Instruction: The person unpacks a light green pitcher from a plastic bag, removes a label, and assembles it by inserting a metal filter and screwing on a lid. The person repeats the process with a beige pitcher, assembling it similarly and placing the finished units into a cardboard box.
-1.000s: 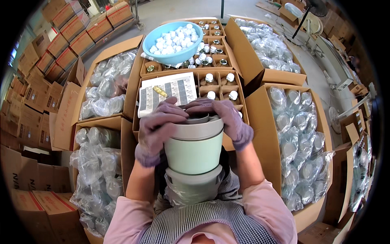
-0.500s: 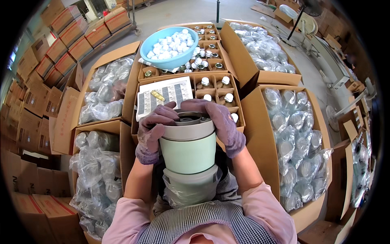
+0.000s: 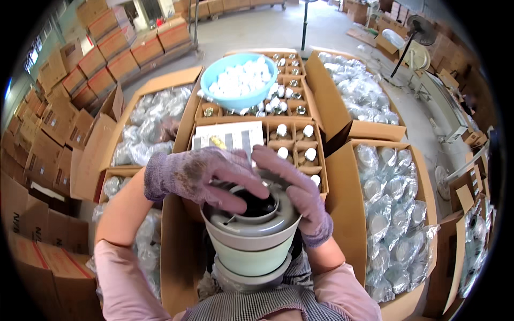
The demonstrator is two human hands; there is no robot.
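A round pale green container [image 3: 249, 255] with a grey rim stands in front of my body. On its top sits a glossy grey lid [image 3: 281, 206] with a dark hollow in the middle. My left hand [image 3: 206, 179], in a soiled purple glove, reaches over the lid with its fingers apart, the tips at the dark hollow. My right hand [image 3: 300, 195], gloved alike, steadies the container by the rim on the right, with some fingers stretched along the far side. A grey base partly in clear plastic [image 3: 251, 279] shows below the container.
Beyond it stands a divided carton [image 3: 300, 140] of white-capped bottles, with a printed sheet [image 3: 230, 134] on it. A blue basin [image 3: 209, 88] of white caps rests farther back. Open cartons of plastic-wrapped goods [image 3: 393, 214] flank me on both sides. Stacked boxes [image 3: 115, 45] line the left.
My left hand has moved from the rim's left side to the lid's middle, its elbow swinging outward. The container's top now tilts more toward me. My right hand has slid down the right side.
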